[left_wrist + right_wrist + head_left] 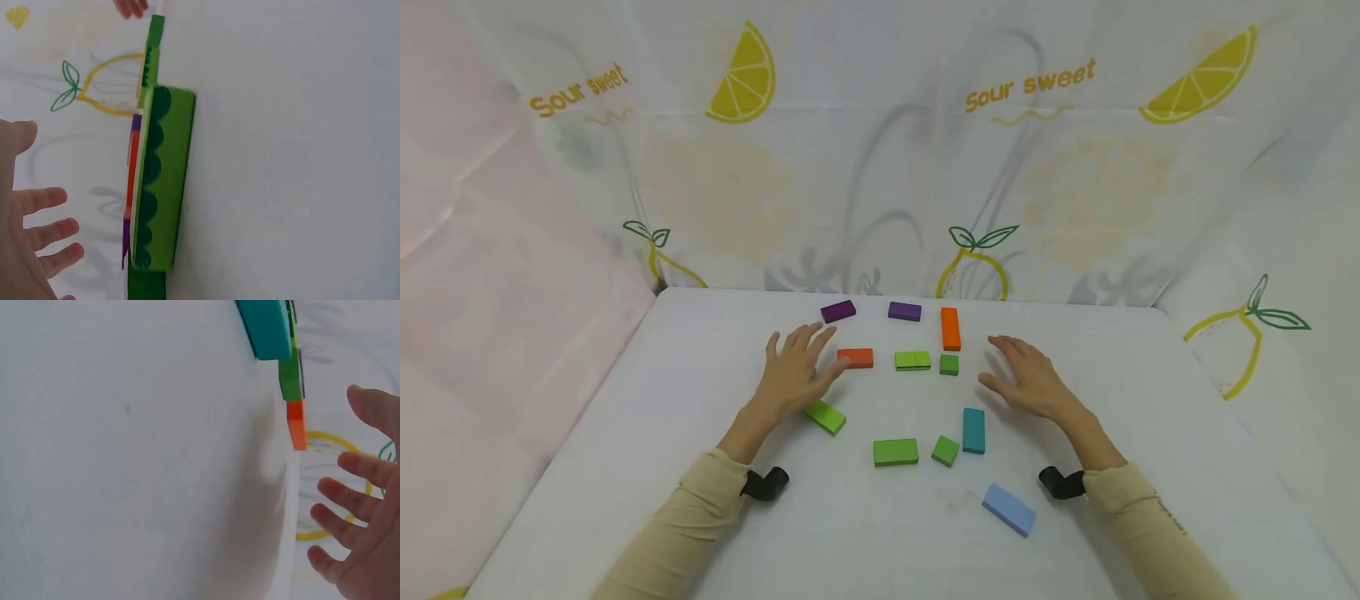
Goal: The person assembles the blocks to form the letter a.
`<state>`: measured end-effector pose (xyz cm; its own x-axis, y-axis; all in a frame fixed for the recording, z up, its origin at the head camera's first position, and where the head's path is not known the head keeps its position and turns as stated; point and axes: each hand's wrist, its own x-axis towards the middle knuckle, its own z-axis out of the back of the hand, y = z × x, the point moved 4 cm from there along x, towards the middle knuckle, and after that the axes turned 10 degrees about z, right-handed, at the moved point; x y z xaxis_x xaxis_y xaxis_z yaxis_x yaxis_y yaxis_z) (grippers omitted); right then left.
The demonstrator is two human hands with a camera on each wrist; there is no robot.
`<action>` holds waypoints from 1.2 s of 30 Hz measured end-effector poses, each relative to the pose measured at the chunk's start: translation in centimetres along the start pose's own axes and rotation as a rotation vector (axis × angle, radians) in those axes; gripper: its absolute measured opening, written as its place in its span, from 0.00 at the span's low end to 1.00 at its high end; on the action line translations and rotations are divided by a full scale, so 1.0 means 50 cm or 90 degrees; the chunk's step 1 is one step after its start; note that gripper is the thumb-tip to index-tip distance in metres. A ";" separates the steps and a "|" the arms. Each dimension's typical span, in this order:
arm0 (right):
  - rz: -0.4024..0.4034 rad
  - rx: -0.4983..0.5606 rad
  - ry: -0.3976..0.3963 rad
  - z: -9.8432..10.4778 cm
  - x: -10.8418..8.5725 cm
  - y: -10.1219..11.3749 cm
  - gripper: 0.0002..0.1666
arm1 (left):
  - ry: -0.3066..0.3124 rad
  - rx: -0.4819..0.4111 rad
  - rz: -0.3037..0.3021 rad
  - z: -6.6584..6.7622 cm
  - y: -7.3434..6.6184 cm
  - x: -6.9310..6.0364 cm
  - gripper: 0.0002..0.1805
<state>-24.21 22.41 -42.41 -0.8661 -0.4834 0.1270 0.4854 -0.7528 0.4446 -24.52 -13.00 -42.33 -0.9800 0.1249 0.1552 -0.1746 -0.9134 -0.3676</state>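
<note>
My left hand [796, 372] hovers over the left part of the white table with its fingers spread and nothing in them. Nearest to it are a red-orange block [856, 358] by the thumb and a lime green block [825, 417] below the palm. In the left wrist view that green block [167, 181] shows a dark scalloped edge. To the right, my right hand [1028, 379] is held above the table, fingers loosely bent and holding nothing. An orange block [951, 329], a small green cube [949, 365] and a teal block [973, 431] lie to its left.
Between the hands lie another lime block [913, 361], a green block [896, 452] and a second green cube [945, 451]. Two purple blocks, one darker [838, 312] and one lighter [905, 312], lie farther back. A light blue block [1009, 510] is nearest the front. Printed cloth [865, 167] hangs behind.
</note>
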 end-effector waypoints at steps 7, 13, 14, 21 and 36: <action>0.020 0.199 -0.033 -0.010 0.010 0.003 0.33 | -0.079 -0.187 -0.057 -0.007 -0.065 0.008 0.24; 0.008 0.301 -0.037 -0.022 0.019 0.011 0.29 | -0.055 -0.271 -0.072 -0.026 -0.107 0.019 0.21; -0.002 0.317 -0.040 -0.024 0.020 0.011 0.28 | -0.047 -0.289 -0.076 -0.029 -0.112 0.021 0.21; -0.044 0.431 -0.070 -0.047 0.024 0.000 0.25 | -0.020 -0.361 -0.094 -0.061 -0.134 0.037 0.17; -0.098 0.486 -0.122 -0.062 0.024 0.008 0.20 | -0.006 -0.344 -0.128 -0.123 -0.167 0.052 0.11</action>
<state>-24.67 20.15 -44.85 -0.9556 -0.2620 0.1348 0.2040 -0.2580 0.9444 -26.18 -2.68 -44.53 -0.9222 0.2697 0.2772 -0.3835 -0.5438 -0.7464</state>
